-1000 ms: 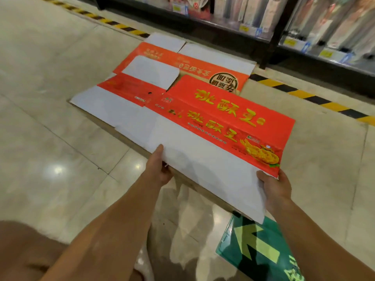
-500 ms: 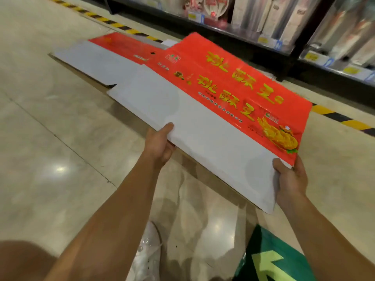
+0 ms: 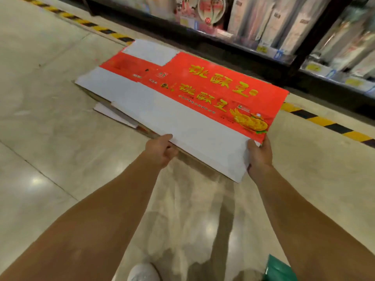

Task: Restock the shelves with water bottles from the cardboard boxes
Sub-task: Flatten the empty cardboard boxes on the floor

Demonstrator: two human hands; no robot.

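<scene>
A flattened red and white cardboard box [image 3: 192,110] with yellow characters stretches out in front of me, low over the floor. My left hand [image 3: 160,149] grips its near white edge, thumb on top. My right hand [image 3: 258,154] grips the near right corner in the same way. Under its left part the edges of another flattened box [image 3: 113,114] show on the floor. No water bottles are in view.
A dark shelf unit [image 3: 263,47] with packaged goods and price tags runs along the back. Yellow and black tape [image 3: 328,124] marks the floor before it. A green floor sticker [image 3: 278,270] and my white shoe [image 3: 142,272] lie at the bottom.
I have swung the held box from its raised tilt down and over the other flattened box on the floor. Both hands keep their grip.
</scene>
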